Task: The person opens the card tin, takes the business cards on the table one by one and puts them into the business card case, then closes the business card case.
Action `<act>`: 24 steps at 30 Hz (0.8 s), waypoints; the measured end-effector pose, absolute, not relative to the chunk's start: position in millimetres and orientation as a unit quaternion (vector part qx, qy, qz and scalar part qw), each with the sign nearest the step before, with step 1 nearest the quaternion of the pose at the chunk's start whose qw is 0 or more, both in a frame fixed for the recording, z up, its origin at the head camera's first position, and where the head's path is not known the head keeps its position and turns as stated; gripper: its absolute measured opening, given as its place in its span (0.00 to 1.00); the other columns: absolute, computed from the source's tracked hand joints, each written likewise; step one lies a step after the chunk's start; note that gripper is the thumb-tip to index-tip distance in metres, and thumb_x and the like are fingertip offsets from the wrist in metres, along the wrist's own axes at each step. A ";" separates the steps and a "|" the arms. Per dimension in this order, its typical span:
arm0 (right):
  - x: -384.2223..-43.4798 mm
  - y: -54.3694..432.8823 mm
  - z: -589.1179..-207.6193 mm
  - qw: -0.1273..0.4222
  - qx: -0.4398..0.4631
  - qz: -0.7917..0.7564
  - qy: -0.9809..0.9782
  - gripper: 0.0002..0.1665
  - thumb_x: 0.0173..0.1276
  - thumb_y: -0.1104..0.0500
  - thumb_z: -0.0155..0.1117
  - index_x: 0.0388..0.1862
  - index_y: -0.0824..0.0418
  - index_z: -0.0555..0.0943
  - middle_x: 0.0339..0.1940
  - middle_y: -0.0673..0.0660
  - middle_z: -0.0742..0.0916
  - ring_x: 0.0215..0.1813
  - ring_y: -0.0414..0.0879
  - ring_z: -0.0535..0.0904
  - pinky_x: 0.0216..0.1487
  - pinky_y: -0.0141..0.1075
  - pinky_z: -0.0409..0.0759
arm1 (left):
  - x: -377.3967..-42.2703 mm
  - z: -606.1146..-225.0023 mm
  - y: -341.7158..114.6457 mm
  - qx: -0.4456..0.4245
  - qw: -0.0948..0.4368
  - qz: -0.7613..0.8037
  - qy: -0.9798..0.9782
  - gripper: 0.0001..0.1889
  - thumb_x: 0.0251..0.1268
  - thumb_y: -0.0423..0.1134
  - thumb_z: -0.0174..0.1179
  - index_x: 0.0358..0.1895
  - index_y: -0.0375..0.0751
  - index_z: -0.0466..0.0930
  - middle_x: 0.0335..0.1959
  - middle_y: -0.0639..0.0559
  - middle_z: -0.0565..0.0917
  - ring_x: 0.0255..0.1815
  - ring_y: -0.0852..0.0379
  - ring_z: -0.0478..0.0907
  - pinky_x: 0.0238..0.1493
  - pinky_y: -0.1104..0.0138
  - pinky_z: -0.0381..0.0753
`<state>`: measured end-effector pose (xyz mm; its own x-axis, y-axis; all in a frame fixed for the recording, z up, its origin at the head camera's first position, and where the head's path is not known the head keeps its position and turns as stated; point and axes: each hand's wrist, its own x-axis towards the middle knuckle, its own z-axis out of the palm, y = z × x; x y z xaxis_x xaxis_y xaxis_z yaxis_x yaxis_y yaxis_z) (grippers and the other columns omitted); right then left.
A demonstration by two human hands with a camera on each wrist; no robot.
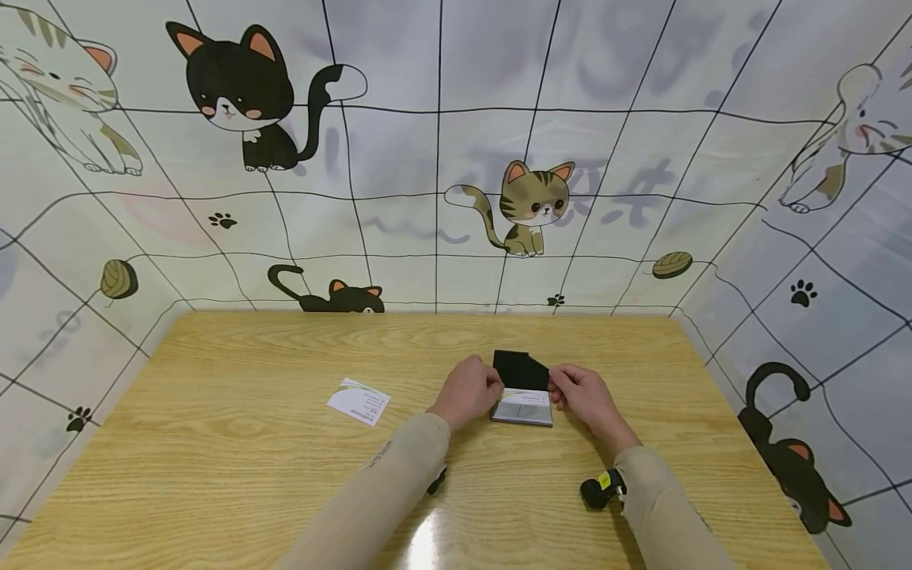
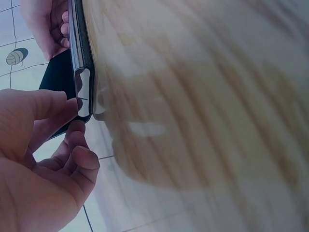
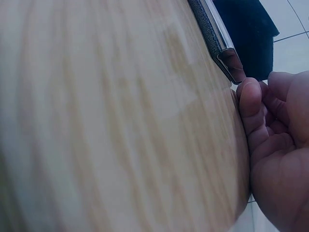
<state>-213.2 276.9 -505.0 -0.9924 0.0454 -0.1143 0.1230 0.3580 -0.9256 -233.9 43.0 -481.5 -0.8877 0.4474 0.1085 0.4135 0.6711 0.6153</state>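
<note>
A business card case [image 1: 522, 420] lies on the table with its black lid [image 1: 514, 369] raised at the back. Its tray has a silvery metal face, and a white printed card [image 1: 526, 397] sits inside. My left hand [image 1: 468, 392] grips the case's left end near the hinge, fingers curled; the end of the metal tray [image 2: 84, 92] shows in the left wrist view. At the opposite side, my right hand [image 1: 586, 396] pinches the lid's right edge. Its curled fingers [image 3: 251, 99] hide part of the case corner in the right wrist view.
Left of the case, a loose white business card [image 1: 359, 401] lies flat on the wooden table [image 1: 235, 475]. Behind and beside the table hang cloth walls [image 1: 399, 158] printed with cats and grid lines. A black wrist camera [image 1: 602, 489] is strapped under the right sleeve.
</note>
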 end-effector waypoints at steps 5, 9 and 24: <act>-213.4 277.1 -506.2 0.036 0.050 -0.560 0.827 0.18 0.83 0.55 0.54 0.41 0.70 0.82 0.31 0.55 0.83 0.29 0.41 0.78 0.31 0.32 0.81 | -232.8 -480.0 37.9 0.231 0.039 0.339 0.911 0.10 0.72 0.33 0.61 0.33 0.42 0.91 0.32 0.54 0.83 0.34 0.59 0.71 0.37 0.68 0.74; -214.3 277.2 -507.8 0.036 0.054 -0.558 0.828 0.18 0.84 0.56 0.54 0.40 0.69 0.82 0.30 0.55 0.83 0.28 0.41 0.78 0.31 0.32 0.80 | -232.3 -478.6 28.2 0.222 0.047 0.345 0.911 0.09 0.73 0.34 0.60 0.42 0.39 0.91 0.36 0.51 0.83 0.36 0.57 0.74 0.40 0.65 0.77; -215.1 278.4 -508.3 0.036 0.056 -0.560 0.826 0.18 0.84 0.56 0.54 0.40 0.69 0.82 0.29 0.55 0.83 0.28 0.42 0.78 0.31 0.32 0.80 | -228.0 -462.6 -45.9 0.174 0.022 0.313 0.934 0.10 0.72 0.38 0.62 0.48 0.35 0.86 0.40 0.46 0.80 0.38 0.51 0.76 0.42 0.57 0.79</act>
<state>-215.1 278.4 -508.3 -0.9911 0.0524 -0.1223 0.1330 0.3660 -0.9211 -228.0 -45.9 -462.6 -0.9387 0.3381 0.0673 0.3103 0.7438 0.5919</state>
